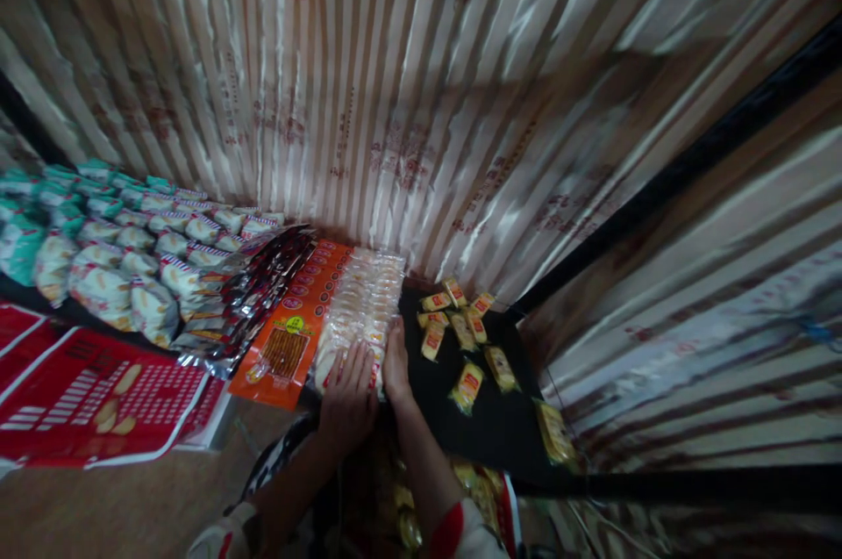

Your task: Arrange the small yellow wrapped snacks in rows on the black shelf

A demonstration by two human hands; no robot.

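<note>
Clear plastic packets of pale round biscuits (359, 300), packed in close rows, stand near the middle of a flat black shelf (447, 427), and both of the person's hands are on them. The left hand (348, 392) lies palm down over the near end, its fingers (355, 359) stretched out and released rather than clenched. The right hand (396, 366) is set edge-on along the right side of the rows, its fingers straight and open, touching the outer packets. Just beside the rows on the left is a flat orange printed bag (293, 322) showing brown sticks, and beyond that shiny silver and dark-red packets (253, 287) overlap in a slanting stack. Farther left come plump white packets (154, 309), then puffed teal-and-white packets (23, 243) at the far end. Small yellow wrapped packets (432, 340) are scattered to the right of the hands, with 1 yellow packet (554, 432) apart at the near right corner. More yellow packs (477, 489) show below the shelf, beside the right forearm. A red printed sheet with white edging (98, 401) sits low on the left. Behind everything rises brown-and-white striped sheeting (395, 103) with red lettering, and a black bar (658, 190) slants across on the right.
</note>
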